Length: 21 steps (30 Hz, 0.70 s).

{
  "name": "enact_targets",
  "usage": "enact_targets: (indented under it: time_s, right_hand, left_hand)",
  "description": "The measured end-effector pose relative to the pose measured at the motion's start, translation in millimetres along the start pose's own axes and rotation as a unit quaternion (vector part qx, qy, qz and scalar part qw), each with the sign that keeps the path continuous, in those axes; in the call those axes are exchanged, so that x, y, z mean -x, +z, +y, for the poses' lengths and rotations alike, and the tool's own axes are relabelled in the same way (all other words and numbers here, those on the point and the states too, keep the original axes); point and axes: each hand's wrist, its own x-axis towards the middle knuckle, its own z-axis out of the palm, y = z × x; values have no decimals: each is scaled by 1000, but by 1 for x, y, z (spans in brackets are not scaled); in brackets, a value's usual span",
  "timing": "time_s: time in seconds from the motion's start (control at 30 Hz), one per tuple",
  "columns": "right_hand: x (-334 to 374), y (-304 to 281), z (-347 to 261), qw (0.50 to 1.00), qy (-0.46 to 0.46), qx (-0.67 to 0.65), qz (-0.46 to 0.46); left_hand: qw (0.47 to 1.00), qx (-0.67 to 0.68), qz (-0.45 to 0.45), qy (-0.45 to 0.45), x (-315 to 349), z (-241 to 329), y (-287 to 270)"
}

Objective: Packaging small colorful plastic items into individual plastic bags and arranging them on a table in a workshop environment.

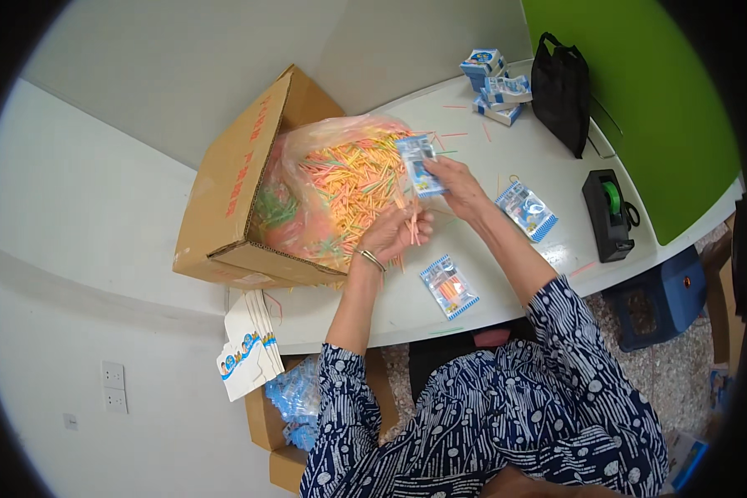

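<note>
My left hand (pixel 393 234) holds a small bunch of thin orange sticks (pixel 413 222) at the mouth of a clear plastic bag full of coloured sticks (pixel 344 191). The bag lies in a tipped cardboard box (pixel 228 195) on the white table (pixel 548 141). My right hand (pixel 461 187) grips a small clear packet with a blue printed card (pixel 417 164), held upright just above the left hand. Two filled packets lie on the table, one (pixel 448 286) near the front edge and one (pixel 526 210) to the right of my right forearm.
A black tape dispenser (pixel 607 213) stands at the table's right edge. A black bag (pixel 561 90) and a pile of small blue-and-white boxes (pixel 494 83) sit at the back. Loose sticks are scattered on the table. Flat white cartons (pixel 249 349) and a box of packets (pixel 295 398) are below the table's left end.
</note>
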Motion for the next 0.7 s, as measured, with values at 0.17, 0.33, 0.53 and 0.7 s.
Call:
enact_targets:
  time_s: [0.17,0.33,0.53,0.7]
  right_hand:
    - [-9,19,24,985,105,-124,-52]
    - [-11,12,36,983,144,-91,-63]
    - [-4,1,16,996,66,33,-53]
    - [26,-30,-7,979,42,197,-18]
  left_hand:
    - [998,48,-28,-40,-7,-17,-13]
    - [994,64,-73,-48,-16,-22,-13]
    - [999,9,-36,-12,-22,-27,-20]
    - [990,54,109,77,-14,-10,-23]
